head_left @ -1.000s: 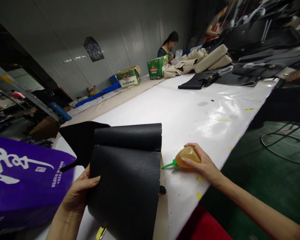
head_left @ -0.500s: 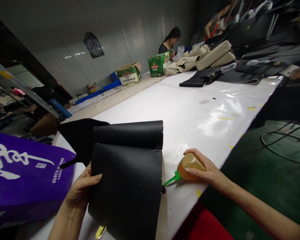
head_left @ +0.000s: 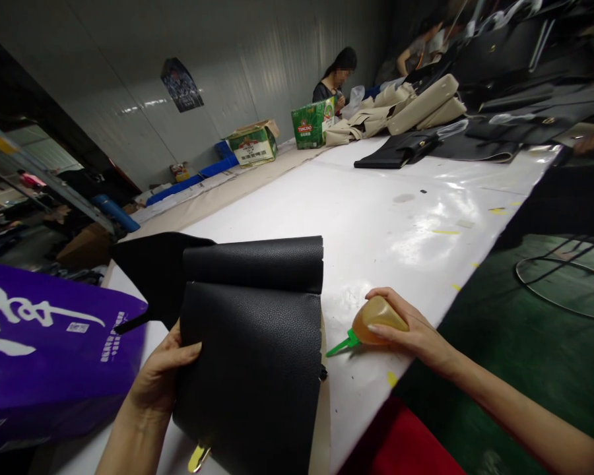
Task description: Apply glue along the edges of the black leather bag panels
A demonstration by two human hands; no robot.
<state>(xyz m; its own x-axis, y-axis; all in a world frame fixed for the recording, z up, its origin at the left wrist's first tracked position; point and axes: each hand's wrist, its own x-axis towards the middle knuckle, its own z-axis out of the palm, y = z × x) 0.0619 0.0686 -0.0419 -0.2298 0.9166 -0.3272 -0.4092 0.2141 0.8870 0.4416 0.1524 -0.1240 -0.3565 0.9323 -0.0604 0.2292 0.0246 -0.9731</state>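
My left hand (head_left: 161, 382) grips the left edge of a black textured leather bag piece (head_left: 252, 356), holding it up off the white table (head_left: 376, 211); a gold clasp shows at its lower edge. My right hand (head_left: 408, 330) is closed around an amber glue squeeze bottle (head_left: 373, 320). The bottle's green nozzle points left, its tip close to the leather's right edge without clearly touching it.
A purple printed bag (head_left: 49, 356) stands at my left. Black and beige bag parts (head_left: 416, 125) pile up at the table's far end beside green cartons (head_left: 313, 123). A seated person (head_left: 334, 82) works there. Red fabric lies below the table's near edge; green floor on the right.
The bottle dipped toward the leather's lower right edge, then rose slightly. My left hand keeps its hold on the leather piece.
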